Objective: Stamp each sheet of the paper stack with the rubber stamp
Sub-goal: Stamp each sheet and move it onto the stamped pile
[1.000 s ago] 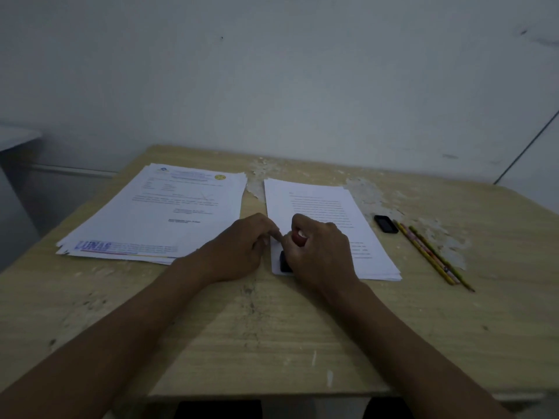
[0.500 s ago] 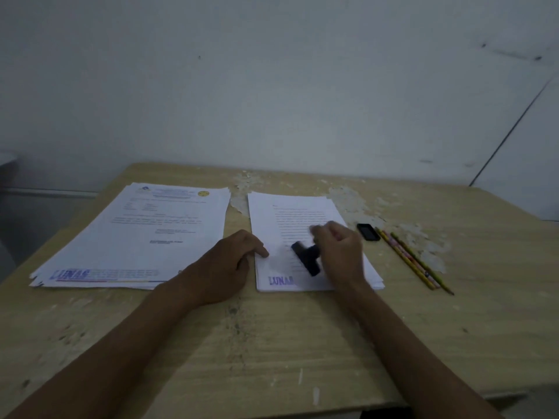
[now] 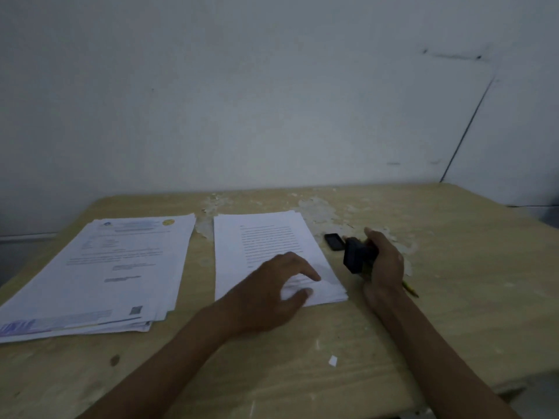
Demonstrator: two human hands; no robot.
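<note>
**Between stamps: clearing the top sheet**

Right hand [image 3: 385, 261] grips the stamp [image 3: 358, 257], held off to the right of the stack [image 3: 266, 252], above the table [image 3: 302, 373]. Left hand [image 3: 272, 294], fingers spread, lies on the stack's near right corner, likely to lift the top sheet. Next: slide that sheet onto the left pile [image 3: 99, 273], then stamp. The hand hides any mark on the top sheet; text is blurred. Pencils are mostly hidden by the right hand.
</note>
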